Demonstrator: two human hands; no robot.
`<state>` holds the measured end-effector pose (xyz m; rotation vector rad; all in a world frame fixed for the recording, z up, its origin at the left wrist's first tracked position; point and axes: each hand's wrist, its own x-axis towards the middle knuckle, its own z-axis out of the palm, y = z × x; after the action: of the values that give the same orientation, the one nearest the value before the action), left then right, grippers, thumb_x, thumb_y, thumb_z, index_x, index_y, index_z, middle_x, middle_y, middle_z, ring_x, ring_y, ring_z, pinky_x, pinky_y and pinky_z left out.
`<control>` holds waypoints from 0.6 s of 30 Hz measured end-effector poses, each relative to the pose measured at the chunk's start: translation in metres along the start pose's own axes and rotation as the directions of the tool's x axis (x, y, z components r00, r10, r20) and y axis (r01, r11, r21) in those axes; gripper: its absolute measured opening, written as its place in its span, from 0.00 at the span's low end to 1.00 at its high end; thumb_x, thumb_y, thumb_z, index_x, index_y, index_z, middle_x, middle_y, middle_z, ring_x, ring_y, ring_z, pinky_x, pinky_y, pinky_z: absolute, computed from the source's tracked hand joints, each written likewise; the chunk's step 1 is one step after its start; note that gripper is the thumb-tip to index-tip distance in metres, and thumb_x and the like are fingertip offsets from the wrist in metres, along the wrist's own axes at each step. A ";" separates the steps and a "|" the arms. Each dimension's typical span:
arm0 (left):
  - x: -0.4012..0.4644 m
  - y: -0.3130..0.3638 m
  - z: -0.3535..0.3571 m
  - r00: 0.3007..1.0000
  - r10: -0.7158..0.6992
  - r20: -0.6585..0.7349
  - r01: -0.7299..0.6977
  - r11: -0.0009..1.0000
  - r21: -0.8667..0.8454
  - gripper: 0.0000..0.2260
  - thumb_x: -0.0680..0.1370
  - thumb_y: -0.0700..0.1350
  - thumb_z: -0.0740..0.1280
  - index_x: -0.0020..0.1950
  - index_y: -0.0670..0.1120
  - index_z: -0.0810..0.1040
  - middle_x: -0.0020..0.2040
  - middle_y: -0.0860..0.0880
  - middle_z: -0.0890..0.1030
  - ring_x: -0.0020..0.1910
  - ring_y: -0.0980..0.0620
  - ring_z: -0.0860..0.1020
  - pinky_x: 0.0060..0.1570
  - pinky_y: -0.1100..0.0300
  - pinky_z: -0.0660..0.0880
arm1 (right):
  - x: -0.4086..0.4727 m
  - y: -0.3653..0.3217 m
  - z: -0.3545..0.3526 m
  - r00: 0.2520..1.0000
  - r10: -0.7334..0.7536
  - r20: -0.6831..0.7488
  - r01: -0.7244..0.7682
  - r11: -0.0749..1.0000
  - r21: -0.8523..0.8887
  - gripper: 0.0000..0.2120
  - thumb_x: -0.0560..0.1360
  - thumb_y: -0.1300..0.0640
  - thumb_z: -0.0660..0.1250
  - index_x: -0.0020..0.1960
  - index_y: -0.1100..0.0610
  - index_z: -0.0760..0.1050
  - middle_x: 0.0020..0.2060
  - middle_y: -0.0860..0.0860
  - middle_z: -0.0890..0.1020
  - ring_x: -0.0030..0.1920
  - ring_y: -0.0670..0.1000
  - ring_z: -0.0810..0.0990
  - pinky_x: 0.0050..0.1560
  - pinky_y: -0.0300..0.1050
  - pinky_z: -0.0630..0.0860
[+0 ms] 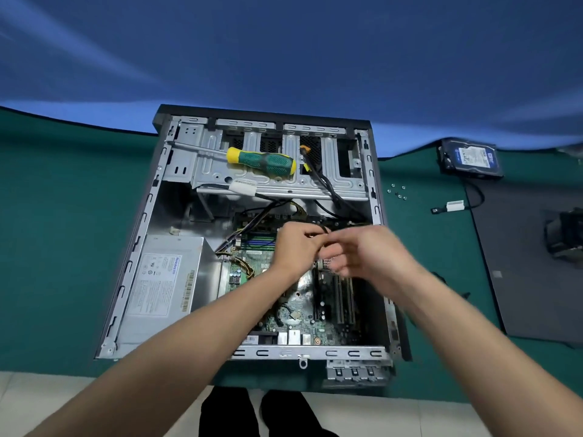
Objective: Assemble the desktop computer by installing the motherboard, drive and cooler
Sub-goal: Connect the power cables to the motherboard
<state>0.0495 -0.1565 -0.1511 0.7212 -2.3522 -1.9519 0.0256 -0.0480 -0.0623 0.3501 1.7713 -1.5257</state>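
Observation:
The open computer case (pixel 132 247) lies on its side on a green table. The green motherboard (pixel 303 323) sits inside it, beside the grey power supply (pixel 164 282). My left hand (pixel 295 247) is over the board's upper part and pinches a thin black cable (pixel 323 229). My right hand (pixel 369 253) is motion-blurred just to the right of it, fingers loosely curled near the same cable; whether it holds the cable is unclear. The hard drive (pixel 470 159) lies on the table at the far right. The cooler (pixel 566 234) sits at the right edge on the dark side panel (pixel 520 294).
A green and yellow screwdriver (pixel 262 160) rests on the drive cage (pixel 277 181) at the case's top. Several small screws (pixel 397 191) and a loose black cable with a white tag (pixel 454 205) lie right of the case. The table's near edge runs just below the case.

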 end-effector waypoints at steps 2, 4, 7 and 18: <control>0.009 -0.002 0.010 0.996 0.058 0.065 -0.069 0.980 0.186 0.04 0.74 0.39 0.70 0.46 0.41 0.85 0.41 0.47 0.84 0.36 0.57 0.77 0.41 0.63 0.74 | -0.003 -0.011 -0.018 0.949 -0.259 -0.179 0.213 0.946 -0.243 0.12 0.77 0.66 0.56 0.45 0.59 0.78 0.25 0.51 0.81 0.20 0.46 0.74 0.21 0.35 0.68; 0.018 -0.004 0.021 0.989 0.099 0.111 -0.127 0.949 0.289 0.06 0.74 0.43 0.71 0.48 0.42 0.85 0.45 0.48 0.85 0.42 0.53 0.80 0.47 0.60 0.76 | 0.003 -0.015 -0.035 0.808 -0.484 -0.336 0.281 0.817 -0.503 0.12 0.76 0.62 0.57 0.47 0.53 0.78 0.28 0.48 0.82 0.23 0.43 0.72 0.29 0.39 0.70; 0.029 -0.010 0.036 0.977 0.167 0.134 -0.209 0.878 0.431 0.07 0.74 0.47 0.70 0.48 0.47 0.85 0.45 0.49 0.85 0.46 0.49 0.81 0.50 0.58 0.76 | 0.021 -0.006 -0.043 0.733 -0.546 -0.405 0.221 0.755 -0.617 0.11 0.78 0.58 0.57 0.54 0.53 0.76 0.45 0.49 0.82 0.40 0.48 0.76 0.44 0.46 0.71; 0.055 -0.013 0.050 0.998 0.009 0.054 -0.032 0.904 0.427 0.12 0.79 0.46 0.62 0.44 0.39 0.80 0.43 0.38 0.81 0.41 0.40 0.81 0.46 0.52 0.78 | 0.046 0.020 -0.039 0.735 -0.486 -0.472 0.128 0.784 -0.608 0.19 0.82 0.51 0.49 0.34 0.52 0.63 0.38 0.51 0.74 0.42 0.54 0.70 0.42 0.46 0.61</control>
<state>-0.0100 -0.1307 -0.1900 0.6561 -2.8439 -1.4661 -0.0064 -0.0191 -0.1082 0.2655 2.8270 -1.0911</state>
